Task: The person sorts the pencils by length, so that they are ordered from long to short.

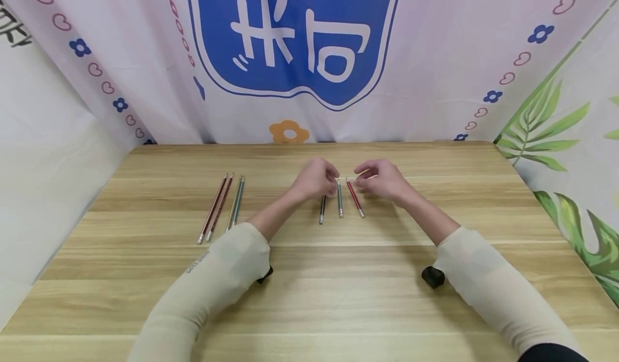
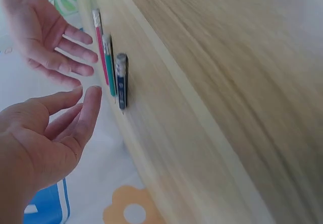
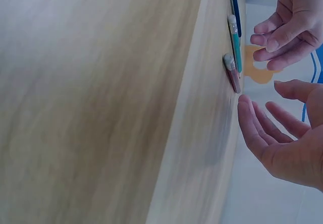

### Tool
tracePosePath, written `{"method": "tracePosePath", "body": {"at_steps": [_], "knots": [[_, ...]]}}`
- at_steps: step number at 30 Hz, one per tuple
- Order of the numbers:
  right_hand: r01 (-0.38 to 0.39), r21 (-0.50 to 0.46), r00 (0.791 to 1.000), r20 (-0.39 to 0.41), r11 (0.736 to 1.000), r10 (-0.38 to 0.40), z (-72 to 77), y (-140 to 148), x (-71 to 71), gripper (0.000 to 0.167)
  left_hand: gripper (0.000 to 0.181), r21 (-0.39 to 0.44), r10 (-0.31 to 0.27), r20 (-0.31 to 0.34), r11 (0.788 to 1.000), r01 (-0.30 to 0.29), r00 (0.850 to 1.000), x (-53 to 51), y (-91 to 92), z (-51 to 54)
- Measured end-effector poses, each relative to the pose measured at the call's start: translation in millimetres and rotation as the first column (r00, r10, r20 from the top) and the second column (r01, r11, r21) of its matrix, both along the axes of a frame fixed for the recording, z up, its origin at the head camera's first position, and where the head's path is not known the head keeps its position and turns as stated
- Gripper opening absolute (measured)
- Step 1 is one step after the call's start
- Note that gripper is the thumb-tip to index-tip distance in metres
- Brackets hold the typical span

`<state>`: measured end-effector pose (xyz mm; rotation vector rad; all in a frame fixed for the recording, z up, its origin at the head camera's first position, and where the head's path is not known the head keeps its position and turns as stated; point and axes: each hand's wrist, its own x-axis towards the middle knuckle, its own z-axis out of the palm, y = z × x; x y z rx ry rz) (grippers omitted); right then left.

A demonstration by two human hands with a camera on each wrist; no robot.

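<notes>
Three short pencils lie side by side on the wooden table: a dark one (image 1: 322, 211), a green one (image 1: 340, 200) and a red one (image 1: 356, 198). My left hand (image 1: 315, 179) hovers over the far end of the dark pencil, fingers loosely bent and holding nothing. Just right of the red pencil is my right hand (image 1: 382, 180), its fingers relaxed and apart. In the left wrist view the left hand (image 2: 48, 138) has thumb and fingers parted, clear of the pencils. The right wrist view shows the right hand (image 3: 287, 138) with a wide gap between thumb and fingers.
Left of my hands lie longer pencils: two dark red ones (image 1: 213, 209) (image 1: 220, 207), with a blue-green one (image 1: 239, 201) and a yellowish one (image 1: 233, 211) beside them. A printed curtain (image 1: 159, 82) hangs behind the table's far edge (image 1: 411, 143).
</notes>
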<state>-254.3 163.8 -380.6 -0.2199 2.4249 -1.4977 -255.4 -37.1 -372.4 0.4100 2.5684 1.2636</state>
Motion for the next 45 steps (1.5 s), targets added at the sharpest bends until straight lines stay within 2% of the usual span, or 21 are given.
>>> {"method": "tracePosePath", "body": {"at_steps": [5, 9, 15, 19, 25, 31, 35, 41, 45], "knots": [[0.017, -0.048, 0.999, 0.052, 0.999, -0.014, -2.0, 5, -0.4, 0.04, 0.034, -0.065, -0.023, -0.03, 0.998, 0.021, 0.999, -0.9, 15.8, -1.5], [0.019, -0.061, 0.998, 0.061, 0.998, -0.015, -3.6, 8, -0.2, 0.041, 0.034, -0.103, -0.041, -0.045, 0.994, 0.036, 0.998, -2.9, 27.0, -3.1], [0.02, -0.063, 0.998, 0.066, 0.998, -0.015, -1.7, 13, 0.8, 0.044, 0.035, -0.154, -0.036, -0.043, 0.988, 0.029, 0.998, -5.7, 39.6, -3.7], [0.023, -0.068, 0.997, 0.082, 0.997, -0.017, -0.7, 16, -0.4, 0.046, 0.03, -0.231, -0.043, -0.073, 0.973, 0.025, 0.996, -9.1, 47.9, -3.5], [0.038, -0.062, 0.996, 0.079, 0.997, -0.033, -1.3, 20, -3.3, 0.044, 0.01, -0.341, -0.072, -0.153, 0.94, 0.016, 0.986, -14.3, 63.0, -7.9], [0.071, -0.059, 0.994, 0.086, 0.996, -0.066, -2.4, 26, -5.3, 0.043, 0.017, -0.332, -0.028, -0.165, 0.943, -0.029, 0.986, -16.2, 73.8, -13.9], [0.094, -0.065, 0.99, 0.108, 0.993, -0.086, -2.3, 30, -4.8, 0.044, 0.019, -0.325, -0.02, -0.172, 0.945, -0.038, 0.985, -17.6, 77.8, -17.0], [0.099, -0.065, 0.988, 0.122, 0.993, -0.09, -1.8, 34, -4.8, 0.043, 0.018, -0.3, -0.001, -0.15, 0.953, -0.044, 0.989, -20.7, 77.1, -19.7], [0.096, -0.075, 0.987, 0.135, 0.993, -0.085, -3.2, 34, -4.4, 0.043, 0.014, -0.307, 0.028, -0.125, 0.949, -0.065, 0.992, -21.0, 75.9, -19.1]]}}
